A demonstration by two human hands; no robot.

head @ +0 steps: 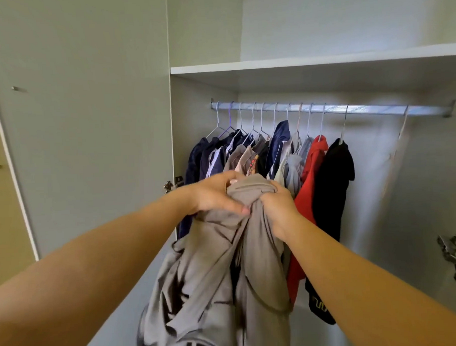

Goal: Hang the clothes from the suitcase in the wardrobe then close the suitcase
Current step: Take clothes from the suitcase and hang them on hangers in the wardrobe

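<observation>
I see both arms raised, left hand [217, 194] and right hand [278, 207] bunched tight on grey garment [213, 278]; wardrobe [308, 64] rail [331, 110] beyond, clothes hanging.

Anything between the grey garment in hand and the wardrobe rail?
Nothing solid. The left hand and right hand grip the grey garment before the open wardrobe. Hung clothes crowd the left and middle of the rail, directly behind the garment; its right end holds only one seemingly bare hanger.

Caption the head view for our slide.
A bunched grey garment gripped by left hand and right hand before a metal wardrobe rail.
</observation>
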